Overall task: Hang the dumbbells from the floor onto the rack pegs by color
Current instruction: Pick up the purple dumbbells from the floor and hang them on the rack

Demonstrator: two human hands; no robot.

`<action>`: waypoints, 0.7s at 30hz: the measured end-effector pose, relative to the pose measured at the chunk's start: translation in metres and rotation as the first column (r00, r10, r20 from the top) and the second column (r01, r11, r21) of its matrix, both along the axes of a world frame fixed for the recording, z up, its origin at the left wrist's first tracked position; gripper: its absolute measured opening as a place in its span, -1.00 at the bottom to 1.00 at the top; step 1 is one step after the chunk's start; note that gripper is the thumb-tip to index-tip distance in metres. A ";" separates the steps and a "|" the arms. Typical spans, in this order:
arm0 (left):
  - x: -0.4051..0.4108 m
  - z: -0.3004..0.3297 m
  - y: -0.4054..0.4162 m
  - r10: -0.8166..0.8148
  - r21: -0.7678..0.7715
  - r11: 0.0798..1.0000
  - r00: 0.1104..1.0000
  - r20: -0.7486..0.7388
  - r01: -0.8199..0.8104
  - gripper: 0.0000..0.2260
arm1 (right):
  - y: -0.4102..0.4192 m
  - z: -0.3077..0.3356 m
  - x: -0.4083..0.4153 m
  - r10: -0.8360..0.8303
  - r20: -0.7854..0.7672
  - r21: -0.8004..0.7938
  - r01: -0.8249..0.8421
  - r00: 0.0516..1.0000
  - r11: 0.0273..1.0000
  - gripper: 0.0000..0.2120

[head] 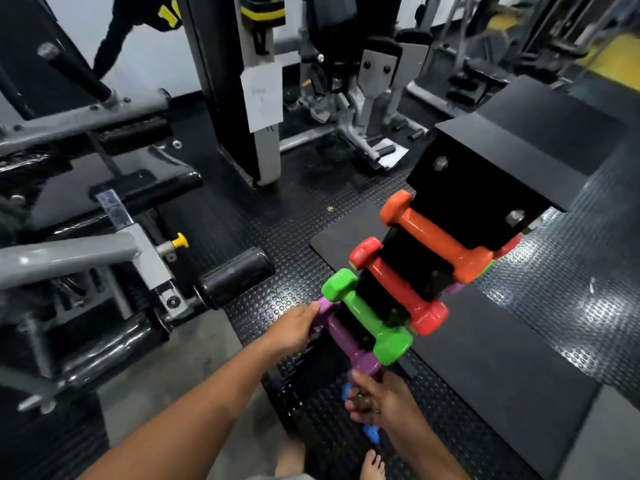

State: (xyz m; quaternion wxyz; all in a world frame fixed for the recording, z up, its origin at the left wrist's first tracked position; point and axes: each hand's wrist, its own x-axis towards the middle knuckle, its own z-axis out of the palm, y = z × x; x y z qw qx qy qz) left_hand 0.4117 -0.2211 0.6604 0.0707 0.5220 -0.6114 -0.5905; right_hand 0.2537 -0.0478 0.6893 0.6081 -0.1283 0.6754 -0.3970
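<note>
A black dumbbell rack [414,268] stands on the floor at centre right. An orange dumbbell [438,239] rests on its top tier, a red dumbbell [398,287] one step down, a green dumbbell [369,318] below that. A purple dumbbell [341,336] lies at the lowest tier. My left hand [294,329] grips its far end and my right hand [375,398] holds its near end. A blue dumbbell [372,434] lies on the floor under my right hand, mostly hidden. More coloured dumbbell ends peek out on the rack's far side.
A grey leg machine with black foam rollers [235,277] and a yellow pin [180,240] fills the left. Black rubber mats [485,358] lie to the right. My bare foot [372,464] stands at the bottom edge. A person's dark sleeve [114,36] shows at top left.
</note>
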 end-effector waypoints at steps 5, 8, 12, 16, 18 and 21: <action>-0.003 0.001 0.001 0.007 0.012 1.000 0.999 -0.049 -0.007 -0.53 | -0.001 0.000 -0.002 0.052 0.023 0.019 -0.053 0.998 0.998 -0.64; -0.001 -0.008 0.004 0.019 0.010 1.000 0.996 -0.086 -0.019 -0.49 | -0.001 0.003 -0.003 0.078 0.016 0.028 -0.079 0.997 0.996 -0.62; -0.007 -0.009 0.017 0.146 0.025 0.989 0.970 -0.194 -0.144 -0.60 | -0.001 0.012 -0.006 0.161 -0.033 0.053 -0.159 0.986 0.986 -0.62; -0.014 -0.018 0.036 0.256 0.036 0.966 0.935 -0.244 -0.255 -0.40 | 0.005 0.009 -0.019 0.233 -0.067 0.035 -0.231 0.970 0.972 -0.61; -0.018 -0.020 0.049 0.359 0.095 0.933 0.907 -0.221 -0.346 -0.57 | 0.006 0.006 -0.029 0.259 -0.062 0.044 -0.257 0.964 0.965 -0.61; -0.020 -0.031 0.076 0.466 0.145 0.884 0.867 -0.177 -0.445 -0.56 | 0.009 0.000 -0.048 0.311 -0.033 0.068 -0.308 0.950 0.949 -0.63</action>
